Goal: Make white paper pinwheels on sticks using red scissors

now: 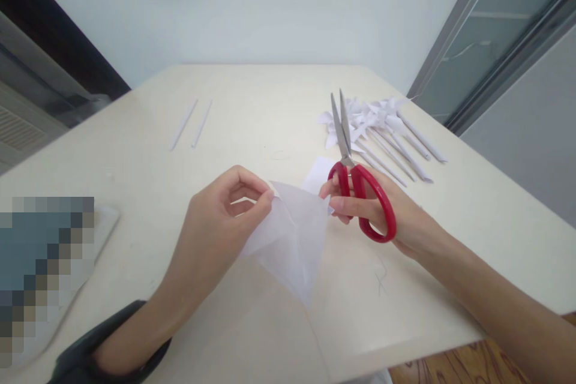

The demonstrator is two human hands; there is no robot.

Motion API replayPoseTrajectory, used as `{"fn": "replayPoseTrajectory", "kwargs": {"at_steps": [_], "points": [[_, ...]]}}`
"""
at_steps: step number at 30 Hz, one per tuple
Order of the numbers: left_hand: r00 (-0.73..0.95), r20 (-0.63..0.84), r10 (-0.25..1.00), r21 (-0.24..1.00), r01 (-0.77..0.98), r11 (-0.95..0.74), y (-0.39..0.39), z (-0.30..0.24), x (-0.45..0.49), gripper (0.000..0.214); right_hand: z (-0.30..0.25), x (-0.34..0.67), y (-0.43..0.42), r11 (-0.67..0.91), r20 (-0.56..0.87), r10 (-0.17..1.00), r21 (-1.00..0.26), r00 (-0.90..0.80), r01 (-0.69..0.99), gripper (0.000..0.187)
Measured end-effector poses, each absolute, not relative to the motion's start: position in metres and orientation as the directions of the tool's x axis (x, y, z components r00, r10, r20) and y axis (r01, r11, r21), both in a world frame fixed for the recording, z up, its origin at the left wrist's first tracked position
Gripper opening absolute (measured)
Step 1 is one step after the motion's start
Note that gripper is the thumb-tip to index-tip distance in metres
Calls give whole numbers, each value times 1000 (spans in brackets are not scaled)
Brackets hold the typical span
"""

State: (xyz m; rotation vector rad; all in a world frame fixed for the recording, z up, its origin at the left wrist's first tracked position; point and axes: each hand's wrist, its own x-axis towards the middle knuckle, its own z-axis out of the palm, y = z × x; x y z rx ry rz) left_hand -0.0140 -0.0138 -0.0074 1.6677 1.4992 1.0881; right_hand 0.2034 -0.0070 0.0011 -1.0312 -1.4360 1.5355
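Observation:
A thin white sheet of paper with creases hangs between my two hands, above the table. The thumb and fingertips of my left hand pinch its upper left edge. My right hand has red-handled scissors hooked on its fingers, blades parted and pointing up and away. Its thumb and fingertips also hold the paper's right corner. Behind the right fingers lies another piece of white paper, partly hidden.
Several white paper pinwheels with rolled paper sticks lie in a heap at the back right. Two rolled paper sticks lie at the back left. A pixelated flat object sits on the left of the white table. A wall stands behind.

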Motion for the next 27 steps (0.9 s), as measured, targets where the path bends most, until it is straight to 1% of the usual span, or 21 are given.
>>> {"fn": "replayPoseTrajectory", "kwargs": {"at_steps": [5, 9, 10, 11, 12, 14, 15, 17, 20, 22, 24, 27], "points": [[-29, 196, 980, 861, 483, -158, -12, -8, -15, 6, 0, 205, -5, -62, -48, 912, -998, -408, -22, 10], [3, 195, 981, 841, 513, -168, -12, -7, -14, 4, -2, 205, -6, -59, -64, 928, -998, -368, 24, 14], [12, 210, 978, 823, 538, -183, -12, -7, -13, 2, -2, 205, -6, -54, -65, 934, -998, -352, 42, 15], [18, 247, 969, 791, 574, -212, -13, -5, -12, 6, -2, 205, -6, -43, -61, 940, -997, -337, 60, 16], [25, 308, 951, 745, 615, -258, -14, -4, -11, 11, -2, 205, -7, -29, -53, 944, -997, -326, 77, 16], [62, 468, 881, 609, 700, -373, -16, -1, -8, 21, -2, 204, -8, -1, -35, 948, -994, -317, 107, 15], [98, 540, 836, 533, 729, -430, -18, 0, -7, 23, -2, 204, -9, 12, -26, 948, -993, -317, 118, 14], [193, 633, 750, 405, 744, -532, -24, 1, -6, 25, -2, 202, -10, 28, -19, 946, -990, -323, 140, 15], [330, 702, 631, 253, 713, -653, -33, 0, -6, 32, -5, 199, -12, 39, -20, 951, -982, -308, 183, 19], [395, 725, 564, 154, 705, -692, -37, 0, -7, 37, -6, 197, -14, 50, -12, 958, -976, -286, 210, 21], [441, 728, 525, 74, 711, -700, -40, -2, -6, 38, -6, 195, -15, 67, 2, 963, -970, -271, 232, 21], [466, 719, 516, -2, 744, -669, -38, -3, -7, 39, -7, 194, -16, 86, 18, 968, -962, -251, 261, 21]]}}
